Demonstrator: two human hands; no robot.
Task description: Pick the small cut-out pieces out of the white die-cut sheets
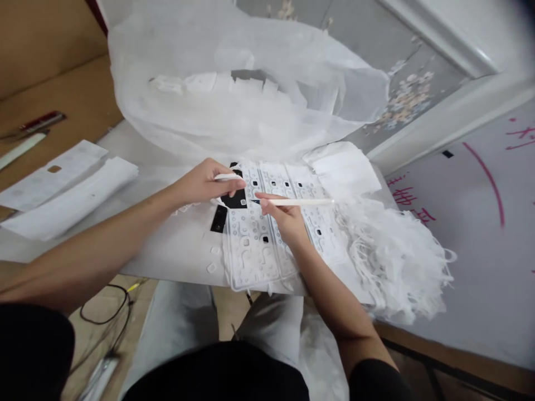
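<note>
A white sheet point(253, 262) patterned with many small raised outlines and several dark square openings lies on the table in front of me. My right hand point(286, 220) is closed around a slim white pen-like tool point(313, 202), its dark tip pointing left over the sheet. At the sheet's upper left, my left hand point(213, 181) pinches a small slim white piece point(228, 177); its exact kind is unclear. Partly under that hand sits a black piece point(239, 199) with a small pale square on it. Just below is another small black piece point(219, 219).
A tangled heap of white strips point(401, 262) lies on the right. Behind the sheet stands a large translucent white bag point(200, 122). White strips of sheet point(71, 195) rest at the left. A marked whiteboard point(472, 234) is at the right.
</note>
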